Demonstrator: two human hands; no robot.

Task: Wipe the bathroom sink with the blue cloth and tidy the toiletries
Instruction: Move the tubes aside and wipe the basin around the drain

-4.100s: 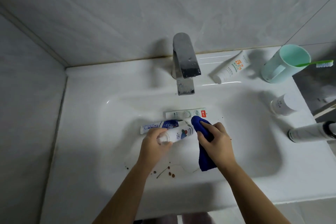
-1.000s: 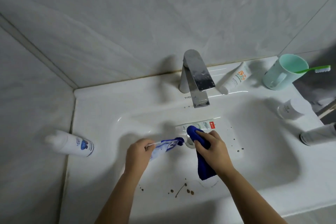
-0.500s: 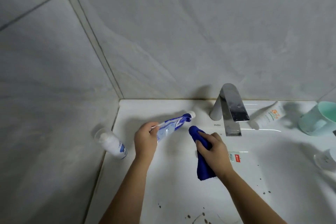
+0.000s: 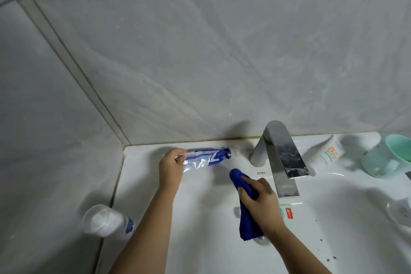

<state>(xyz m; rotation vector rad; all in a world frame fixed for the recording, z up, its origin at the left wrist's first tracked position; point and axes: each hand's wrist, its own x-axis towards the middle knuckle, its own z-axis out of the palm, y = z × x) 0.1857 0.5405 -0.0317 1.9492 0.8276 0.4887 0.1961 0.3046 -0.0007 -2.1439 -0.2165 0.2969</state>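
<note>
Head view: your left hand pinches the blue-white tube by its tail, at the back ledge left of the faucet. Your right hand grips the blue cloth below the faucet. Brown specks remain in the sink; the boxed tube lies in the basin. Wiping looks barely started.

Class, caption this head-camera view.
Left hand lays toothpaste tube behind the sink; right hand holds blue cloth.

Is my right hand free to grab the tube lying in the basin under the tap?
Probably not yet: the right hand is gripping the blue cloth, though the tube lies just beside it, partly hidden.
</note>
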